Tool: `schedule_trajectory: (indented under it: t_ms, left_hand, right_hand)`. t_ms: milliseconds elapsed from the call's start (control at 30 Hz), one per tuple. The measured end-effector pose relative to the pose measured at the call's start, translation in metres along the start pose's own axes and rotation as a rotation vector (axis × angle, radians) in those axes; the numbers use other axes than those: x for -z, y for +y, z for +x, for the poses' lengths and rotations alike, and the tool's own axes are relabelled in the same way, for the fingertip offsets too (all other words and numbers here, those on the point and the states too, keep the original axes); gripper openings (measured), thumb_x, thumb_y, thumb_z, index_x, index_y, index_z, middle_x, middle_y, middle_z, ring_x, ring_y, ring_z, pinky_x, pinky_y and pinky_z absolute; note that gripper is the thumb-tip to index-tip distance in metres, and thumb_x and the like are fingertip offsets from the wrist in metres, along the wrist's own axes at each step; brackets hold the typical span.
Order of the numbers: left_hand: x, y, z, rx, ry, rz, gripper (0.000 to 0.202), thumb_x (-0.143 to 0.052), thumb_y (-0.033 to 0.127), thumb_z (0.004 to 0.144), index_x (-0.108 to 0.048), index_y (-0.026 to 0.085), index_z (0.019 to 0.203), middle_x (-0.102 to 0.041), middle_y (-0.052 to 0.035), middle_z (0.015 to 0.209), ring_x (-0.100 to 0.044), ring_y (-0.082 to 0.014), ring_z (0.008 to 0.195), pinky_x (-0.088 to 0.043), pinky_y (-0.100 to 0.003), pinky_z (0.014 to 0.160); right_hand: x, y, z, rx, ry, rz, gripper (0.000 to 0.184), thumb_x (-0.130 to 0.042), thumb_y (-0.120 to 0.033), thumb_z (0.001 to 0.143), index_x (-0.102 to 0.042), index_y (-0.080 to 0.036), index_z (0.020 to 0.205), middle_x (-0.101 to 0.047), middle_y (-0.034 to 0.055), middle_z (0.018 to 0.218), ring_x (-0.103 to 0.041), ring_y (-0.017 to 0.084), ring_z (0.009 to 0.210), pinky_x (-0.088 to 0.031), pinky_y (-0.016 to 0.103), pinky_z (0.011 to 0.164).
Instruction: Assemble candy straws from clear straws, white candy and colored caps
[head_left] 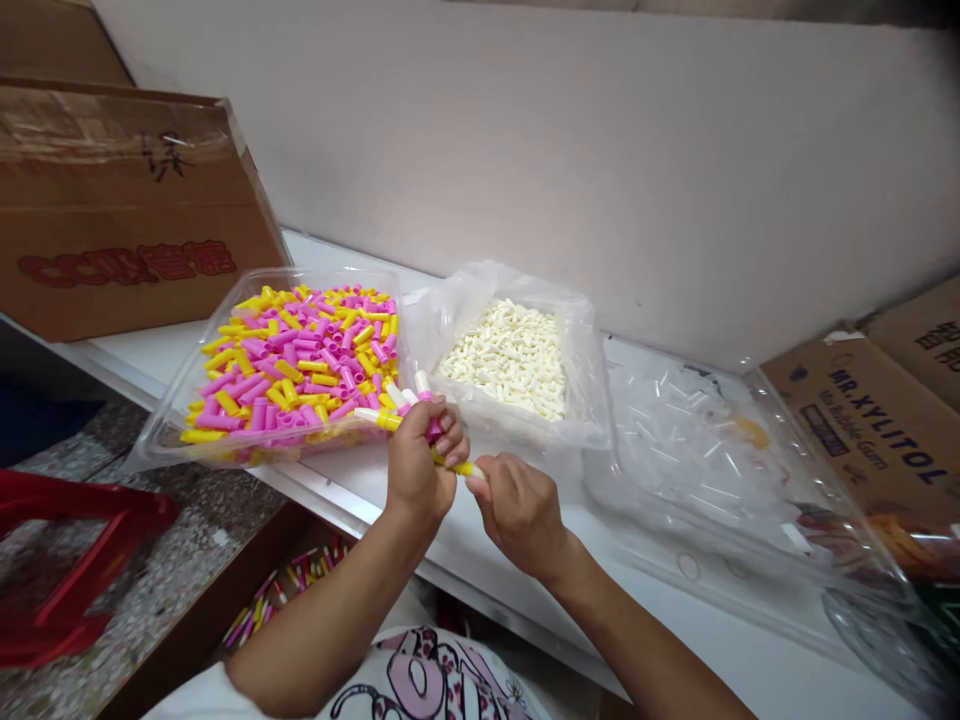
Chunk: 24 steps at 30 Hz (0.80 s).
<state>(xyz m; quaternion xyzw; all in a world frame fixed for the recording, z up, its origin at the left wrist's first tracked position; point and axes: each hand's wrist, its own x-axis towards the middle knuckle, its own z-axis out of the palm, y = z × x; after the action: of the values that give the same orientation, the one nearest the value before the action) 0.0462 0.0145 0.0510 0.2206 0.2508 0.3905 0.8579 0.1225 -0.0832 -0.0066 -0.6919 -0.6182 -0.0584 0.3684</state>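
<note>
My left hand (421,455) is closed around several short pink and yellow plastic tubes with white tips (422,382), which stick out above the fist. One yellow tube (463,467) points out of its lower side toward my right hand (525,510). My right fingertips pinch a small white piece (475,474) at that tube's end. Just beyond my left hand stands a clear tray of loose pink and yellow tubes (300,365). A bag-lined tray of small cream-white pieces (510,360) lies behind both hands.
To the right, a clear tray (622,480) holds translucent pieces. Cardboard boxes stand at far left (127,210) and right (862,420). Below the white table (352,480), an open carton (202,600) contains finished-looking tubes, near a red stool (67,560).
</note>
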Motion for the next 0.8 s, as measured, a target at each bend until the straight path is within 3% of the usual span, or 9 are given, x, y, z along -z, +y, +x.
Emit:
schedule_trajectory:
  t_ms: [133, 200, 333, 400, 533, 600, 700, 733, 800]
  left_hand:
    - [0.009, -0.008, 0.001, 0.030, -0.137, -0.021, 0.027, -0.061, 0.022, 0.065, -0.038, 0.017, 0.053, -0.032, 0.0085, 0.048, -0.021, -0.0005, 0.035, -0.017, -0.014, 0.031]
    - [0.013, -0.010, 0.004, 0.025, -0.131, -0.039, 0.026, -0.060, 0.022, 0.066, -0.038, 0.017, 0.053, -0.033, 0.0083, 0.048, -0.021, -0.0007, 0.035, -0.018, -0.014, 0.031]
    - [0.018, -0.012, 0.010, 0.005, -0.013, -0.105, 0.023, -0.057, 0.017, 0.066, -0.038, 0.017, 0.054, -0.034, 0.0082, 0.048, -0.022, -0.0012, 0.034, -0.018, -0.014, 0.030]
    - [0.019, -0.014, 0.010, 0.025, -0.031, -0.117, 0.023, -0.057, 0.017, 0.065, -0.037, 0.017, 0.054, -0.032, 0.0085, 0.048, -0.021, -0.0014, 0.034, -0.016, -0.015, 0.030]
    - [0.028, -0.022, 0.012, 0.025, -0.144, 0.015, 0.028, -0.060, 0.023, 0.067, -0.036, 0.018, 0.055, -0.032, 0.0087, 0.048, -0.020, -0.0015, 0.036, -0.017, -0.015, 0.033]
    - [0.039, -0.025, 0.017, -0.115, -0.124, 0.225, 0.026, -0.062, 0.026, 0.070, -0.040, 0.018, 0.058, -0.036, 0.0082, 0.049, -0.029, -0.0030, 0.039, -0.025, -0.016, 0.038]
    - [0.058, -0.024, 0.027, -0.419, -0.027, 0.603, 0.020, -0.066, 0.028, 0.071, -0.049, 0.018, 0.074, -0.049, 0.0060, 0.060, -0.048, -0.0080, 0.054, -0.040, -0.020, 0.055]
    - [0.064, -0.024, 0.030, -0.456, -0.025, 0.700, 0.021, -0.067, 0.029, 0.072, -0.050, 0.019, 0.079, -0.051, 0.0055, 0.063, -0.050, -0.0089, 0.058, -0.041, -0.021, 0.057]
    - [0.076, -0.023, 0.034, -0.398, -0.068, 0.821, 0.023, -0.066, 0.033, 0.073, -0.049, 0.019, 0.081, -0.050, 0.0056, 0.064, -0.048, -0.0086, 0.055, -0.040, -0.022, 0.055]
  right_hand:
    - [0.001, -0.008, 0.003, -0.496, -0.403, 0.725, 0.053, -0.014, -0.056, 0.095, -0.049, -0.018, 0.081, -0.033, -0.0057, 0.054, -0.027, 0.009, 0.043, -0.029, 0.023, 0.043]
    - [0.001, -0.008, 0.002, -0.587, -0.494, 0.883, 0.053, -0.015, -0.061, 0.092, -0.046, -0.019, 0.084, -0.028, -0.0080, 0.053, -0.022, 0.008, 0.041, -0.026, 0.022, 0.040]
    - [-0.001, -0.004, -0.007, -0.363, -0.183, 0.472, 0.042, -0.038, -0.060, 0.088, -0.049, -0.019, 0.092, -0.050, 0.0006, 0.069, -0.044, 0.012, 0.058, -0.037, 0.026, 0.055]
    - [-0.004, -0.004, -0.014, -0.311, -0.105, 0.349, 0.041, -0.038, -0.058, 0.088, -0.049, -0.019, 0.088, -0.051, 0.0027, 0.072, -0.046, 0.014, 0.063, -0.037, 0.028, 0.059]
    - [-0.019, 0.003, -0.023, -0.513, -0.376, 0.655, 0.044, -0.019, -0.054, 0.095, -0.042, -0.021, 0.077, -0.037, -0.0054, 0.055, -0.036, 0.010, 0.047, -0.032, 0.024, 0.048]
    - [-0.030, 0.016, -0.025, -0.510, -0.438, 0.680, 0.045, -0.019, -0.053, 0.096, -0.044, -0.021, 0.077, -0.038, -0.0056, 0.056, -0.037, 0.010, 0.048, -0.032, 0.023, 0.048]
    - [-0.050, 0.043, -0.023, -0.399, -0.402, 0.328, 0.037, -0.030, -0.047, 0.096, -0.052, -0.020, 0.086, -0.055, -0.0007, 0.072, -0.052, 0.013, 0.066, -0.038, 0.025, 0.061]
    - [-0.057, 0.050, -0.021, -0.383, -0.408, 0.174, 0.034, -0.031, -0.044, 0.096, -0.054, -0.020, 0.090, -0.059, 0.0019, 0.080, -0.056, 0.015, 0.075, -0.039, 0.026, 0.065]
    - [-0.064, 0.056, -0.016, -0.400, -0.457, -0.106, 0.030, -0.036, -0.040, 0.095, -0.056, -0.019, 0.100, -0.063, 0.0083, 0.097, -0.058, 0.020, 0.089, -0.041, 0.028, 0.070]
